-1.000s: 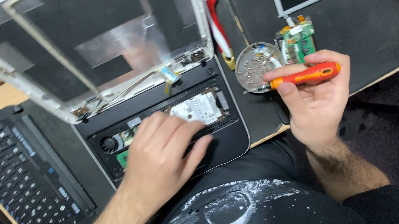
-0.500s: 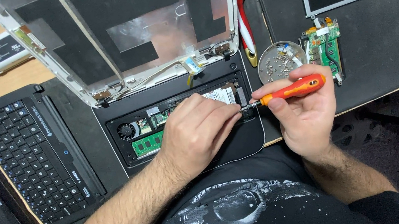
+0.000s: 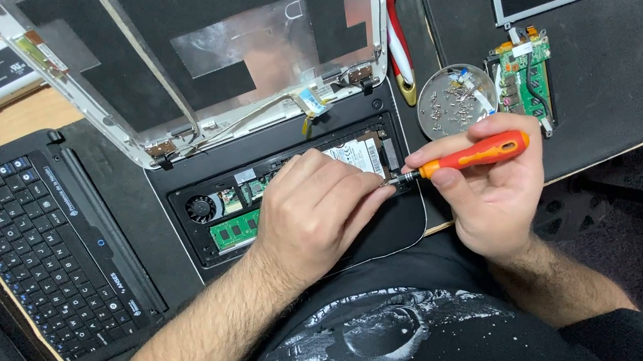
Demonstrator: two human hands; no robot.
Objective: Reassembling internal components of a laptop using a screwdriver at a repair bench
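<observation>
Screwdriver (image 3: pixel 475 154) now lower, right hand (image 3: pixel 494 197) grip closed around it.

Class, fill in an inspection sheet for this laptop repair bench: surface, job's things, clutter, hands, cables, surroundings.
Surface: black mat over a wooden desk.
Job's things: opened laptop base; orange screwdriver, tip at the base.
Clutter: detached keyboard, dish of screws, green circuit board, two dark panels.
Hands: left hand rests on the base; right hand grips the screwdriver.
Cables: flat ribbon by the hinge.
Surroundings: dark floor at the right.
</observation>
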